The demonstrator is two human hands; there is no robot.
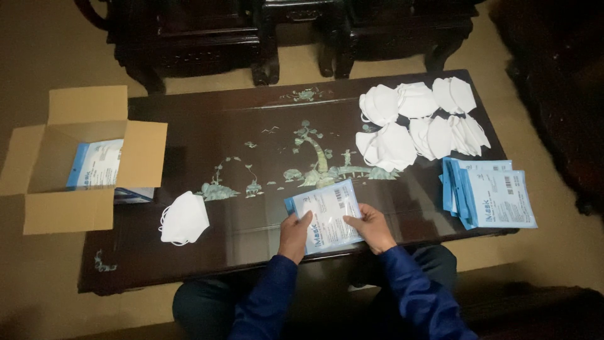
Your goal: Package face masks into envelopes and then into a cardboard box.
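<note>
1. Two hands of mine hold one flat blue-and-white packet (325, 215) at the lower centre of the frame, just above the near edge of the desk (251, 119).
2. My left hand (294, 234) grips the packet's left edge, thumb on top, fingers clamped on it from beneath.
3. My right hand (374, 227) grips the right edge the same way, fingers closed on the packet, thumb pointing in across its face.
4. The packet lies tilted, its top edge leaning toward the upper left, low over the dark glossy desk top; I cannot tell whether it touches the surface.
5. Both my sleeves are dark blue and come up from the bottom of the frame.
6. To the left of the packet, well apart from it, a single white folded mask (184, 218) lies on the desk.
7. At the right of the frame a stack of similar packets (494, 195) lies fanned on the desk's right end.
8. Above that stack, at the upper right, a heap of white masks (418, 119) spreads over the desk, overlapping one another.
9. At the far left an open cardboard box (82, 160) sits by the desk's left end with more packets inside.
10. Dark carved furniture (283, 31) stands across the top of the frame beyond the desk.
</note>
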